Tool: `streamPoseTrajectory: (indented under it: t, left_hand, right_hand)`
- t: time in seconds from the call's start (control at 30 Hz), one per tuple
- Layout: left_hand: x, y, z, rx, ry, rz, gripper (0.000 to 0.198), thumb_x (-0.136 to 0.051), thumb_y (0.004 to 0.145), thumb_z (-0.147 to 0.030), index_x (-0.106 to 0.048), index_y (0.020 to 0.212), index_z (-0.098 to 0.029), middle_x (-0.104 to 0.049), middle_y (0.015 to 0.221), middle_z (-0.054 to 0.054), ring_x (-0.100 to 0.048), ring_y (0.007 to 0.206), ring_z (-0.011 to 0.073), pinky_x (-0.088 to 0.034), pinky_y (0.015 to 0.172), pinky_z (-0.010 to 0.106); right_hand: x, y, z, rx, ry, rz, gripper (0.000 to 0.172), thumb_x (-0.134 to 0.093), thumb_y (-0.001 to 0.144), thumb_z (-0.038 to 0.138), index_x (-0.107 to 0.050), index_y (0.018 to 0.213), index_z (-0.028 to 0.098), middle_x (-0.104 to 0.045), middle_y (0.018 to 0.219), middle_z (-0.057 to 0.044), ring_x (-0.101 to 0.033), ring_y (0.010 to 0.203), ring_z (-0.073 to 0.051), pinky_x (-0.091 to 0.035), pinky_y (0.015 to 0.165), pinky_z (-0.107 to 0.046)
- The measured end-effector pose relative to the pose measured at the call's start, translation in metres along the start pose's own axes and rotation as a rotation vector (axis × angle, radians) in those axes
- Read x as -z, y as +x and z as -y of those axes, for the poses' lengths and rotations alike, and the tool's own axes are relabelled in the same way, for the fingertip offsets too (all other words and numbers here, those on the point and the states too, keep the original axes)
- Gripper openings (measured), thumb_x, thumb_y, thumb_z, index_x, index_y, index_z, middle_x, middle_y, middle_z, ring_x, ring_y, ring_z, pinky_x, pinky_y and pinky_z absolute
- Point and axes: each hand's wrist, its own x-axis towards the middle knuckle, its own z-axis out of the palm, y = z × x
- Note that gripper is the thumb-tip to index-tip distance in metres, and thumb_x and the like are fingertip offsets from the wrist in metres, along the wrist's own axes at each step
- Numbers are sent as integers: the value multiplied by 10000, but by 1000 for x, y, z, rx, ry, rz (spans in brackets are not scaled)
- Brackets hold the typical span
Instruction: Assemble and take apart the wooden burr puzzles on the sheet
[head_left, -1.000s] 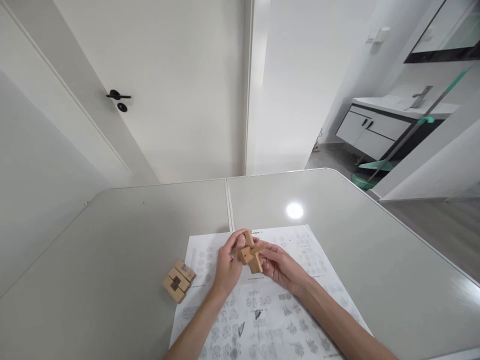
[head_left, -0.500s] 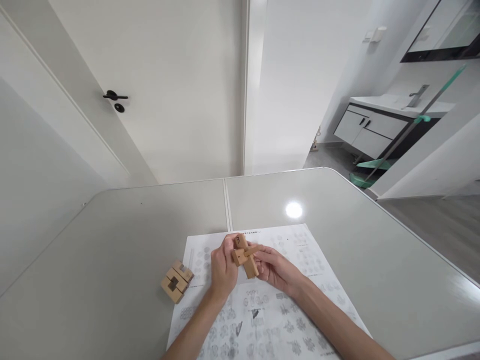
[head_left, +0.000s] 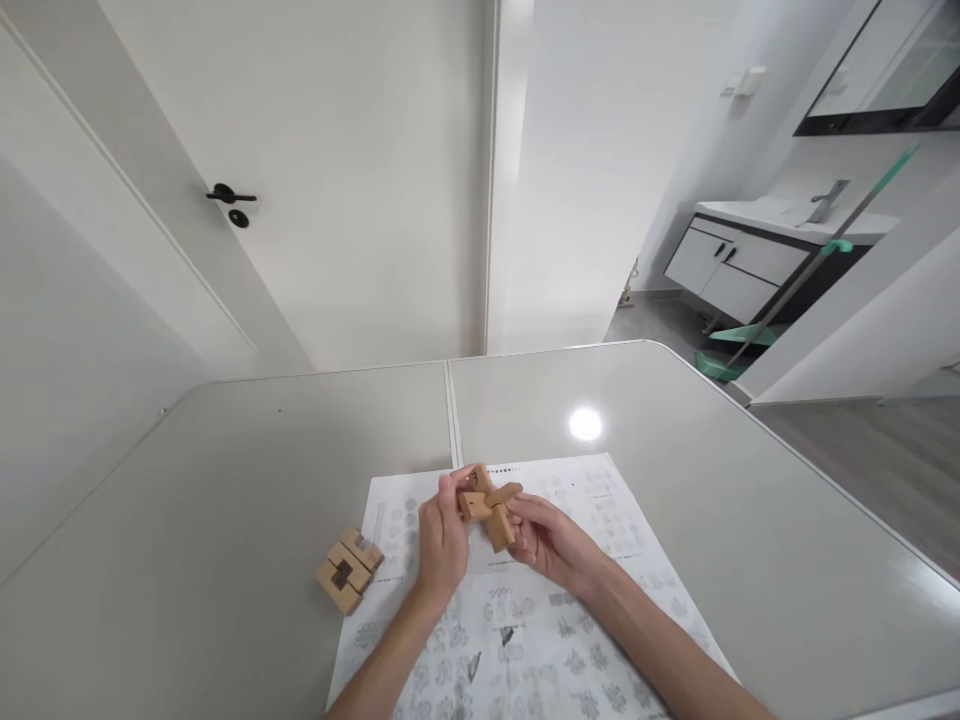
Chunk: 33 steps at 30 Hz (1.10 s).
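I hold a small wooden puzzle (head_left: 487,506) of crossed notched sticks between both hands, just above a printed instruction sheet (head_left: 525,620). My left hand (head_left: 441,540) pinches its left side with thumb and fingers closed. From the right, the fingers of my right hand (head_left: 547,540) grip a stick. A second wooden piece, a block of joined sticks (head_left: 346,571), lies on the table to the left of the sheet, apart from my left hand.
The grey table (head_left: 225,500) has a seam down its middle and rounded far corners. A white door with a black handle (head_left: 231,196) stands behind it. At right is a bathroom vanity (head_left: 750,265) with a green mop (head_left: 817,270) leaning by it.
The puzzle has turned a little in my hands and shifted slightly left. My view has also drifted a bit. The block on the table has not moved.
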Motion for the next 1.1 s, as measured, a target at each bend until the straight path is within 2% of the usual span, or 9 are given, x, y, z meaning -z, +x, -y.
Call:
streamPoseTrajectory:
  t: [0.1,0.27,0.4,0.57,0.7,0.87,1.0,1.1]
  left_hand:
    - [-2,2,2,15,18,-18,641,-210,1074,-583,-654,1307,-183,-763,1188,116,-718,1039,253,-577,817,356]
    - [-5,4,7,-20,8,20,522,-245,1084,-543,-599,1286,-216,-667,1355,123,-717,1000,230,-583,726,338]
    - [-4,5,7,-9,41,29,492,-254,1089,-526,-628,1170,-216,-691,1268,101,-705,881,191,-564,724,322]
    - [-3,4,3,-2,66,52,489,-268,1088,-528,-637,1119,-208,-733,1016,73,-684,776,179,-543,720,318]
    - [-3,4,2,-18,79,57,477,-284,1083,-531,-635,1086,-208,-703,821,37,-661,719,177,-525,700,306]
    - [-3,3,0,-39,144,86,420,-321,1081,-501,-624,1099,-210,-687,818,35,-646,726,180,-516,695,299]
    - [2,-2,-13,-113,303,160,328,-413,1057,-468,-632,1106,-229,-706,985,73,-671,837,209,-519,645,282]
    - [21,-15,-21,-208,451,238,272,-425,1054,-413,-645,1115,-264,-703,1126,86,-678,941,237,-557,688,308]
  right_hand:
    - [2,3,5,55,112,-67,220,-807,869,238,-645,758,139,-634,680,2,-538,542,-61,-483,495,-150]
    - [8,7,17,207,256,-159,128,-778,863,130,-652,874,150,-649,767,6,-469,518,-45,-469,432,-129]
    - [22,8,22,377,245,-251,193,-809,844,144,-640,904,214,-658,864,18,-472,535,-45,-517,460,-135]
    - [38,8,27,519,177,-361,246,-869,804,256,-663,938,260,-662,928,23,-484,554,-58,-539,477,-170]
    - [41,7,31,559,116,-388,248,-869,800,329,-655,901,256,-637,885,26,-453,544,-70,-517,455,-187]
    - [36,5,32,559,144,-373,255,-881,785,315,-650,873,253,-599,835,36,-439,538,-73,-501,442,-187]
    - [33,5,32,553,197,-346,270,-894,771,291,-650,874,242,-570,806,52,-423,530,-56,-484,445,-158]
    - [32,4,32,540,216,-331,287,-902,760,287,-657,897,225,-551,771,62,-418,517,-45,-453,434,-149]
